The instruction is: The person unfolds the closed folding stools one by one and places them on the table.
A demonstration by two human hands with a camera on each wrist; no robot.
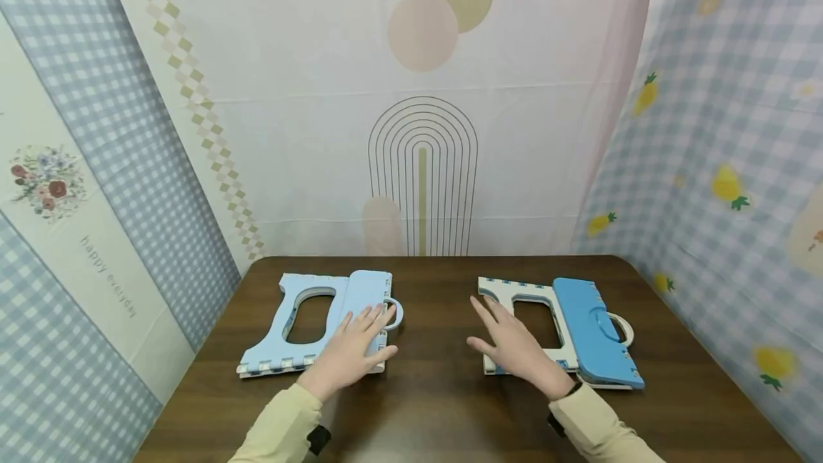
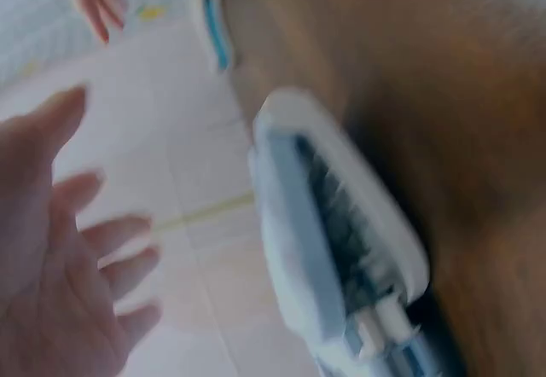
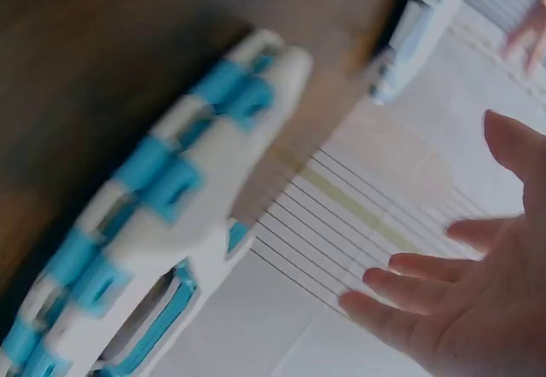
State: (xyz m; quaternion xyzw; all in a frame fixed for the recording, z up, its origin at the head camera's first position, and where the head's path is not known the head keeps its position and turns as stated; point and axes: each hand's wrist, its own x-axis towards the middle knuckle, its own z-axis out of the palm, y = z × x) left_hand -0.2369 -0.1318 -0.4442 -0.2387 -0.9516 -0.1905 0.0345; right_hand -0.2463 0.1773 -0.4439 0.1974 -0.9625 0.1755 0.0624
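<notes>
Near edge of worktop [image 1: 431,370]: two pale yellow sleeves [image 1: 283,424] reaching in, a black band [image 1: 318,439] at the left wrist, another dark band [image 1: 556,426] at the right. Just past these, left hand [image 1: 352,352], back upward, above the right-hand part of a light blue folded stool [image 1: 351,302]. Fingers released — spread and nearly straight; gap to the stool visible in left wrist view. Right hand [image 1: 514,349] likewise back upward, above the left part of a blue-and-white folded stool [image 1: 579,324]. Fingers released there too, extended and parted, seen apart from the stool in right wrist view.

Mid-worktop: light blue folded stool lying toward the left edge, loop handle [image 1: 399,313] on its inner side. Blue-and-white folded stool lying toward the right edge, well apart from the first — white handle [image 1: 629,331] facing that right edge. Rounded opening in each.

Beyond the far edge and its rounded corners: white cloth [image 1: 308,127] printed with arches and a circle. Past the left edge, blue checked cloth [image 1: 138,127]; past the right edge, pale checked cloth [image 1: 694,127] with yellow fruit prints.
</notes>
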